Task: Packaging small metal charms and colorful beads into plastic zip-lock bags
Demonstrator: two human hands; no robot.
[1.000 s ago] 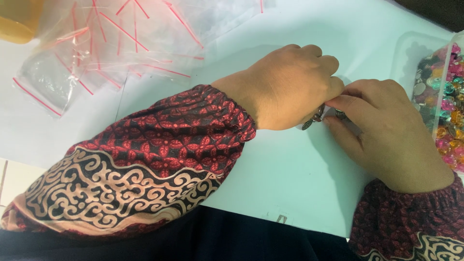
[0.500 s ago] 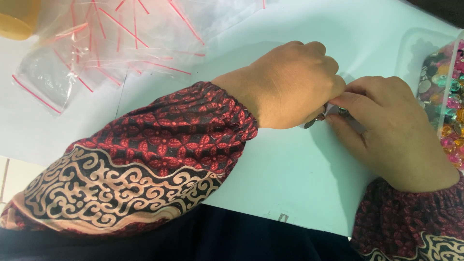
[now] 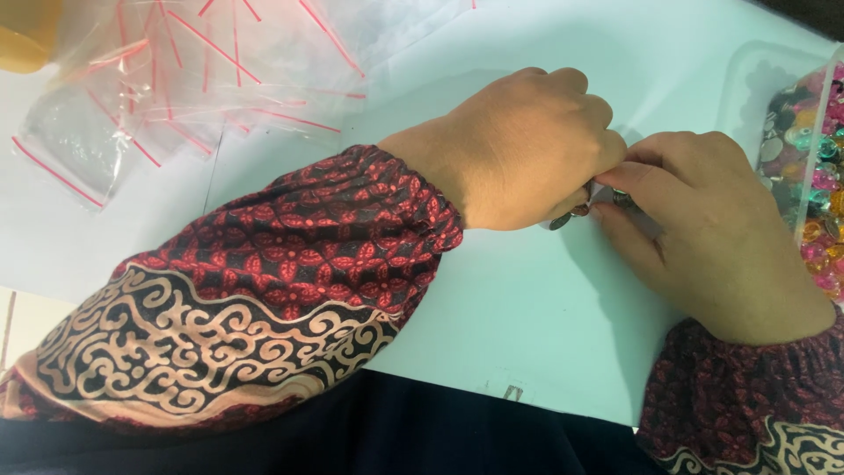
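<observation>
**Two hands meet over a small dark piece at the middle of the table**

The white table fills most of the view. At its ten to eleven o'clock stretch lies a loose heap of clear bags with red strip seals, overlapping one another, and a yellow object sits cut off at the far ten o'clock corner. At three o'clock, against the right edge, stands a clear tray full of coloured gems in pink, green, amber and dark tones.

The person's left hand reaches in from eight o'clock, its patterned red and black sleeve lying across the table. The right hand comes up from five o'clock, and it is the one nearer the tray, just beside its wall.

The fingertips of both hands touch at the centre, slightly toward two o'clock. Between them sits a small dark piece, mostly hidden; only a rounded dark bit shows under the left knuckles, with a glint of metal at the right fingertips. The left hand is curled into a loose fist over it, fingers folded under. The right hand's thumb and forefinger are pinched together on the end that faces three o'clock. What shows suggests it lies roughly from nine toward three o'clock, from one hand to the other, though its full length cannot be told. It is held just above the table, well apart from the bags.
</observation>
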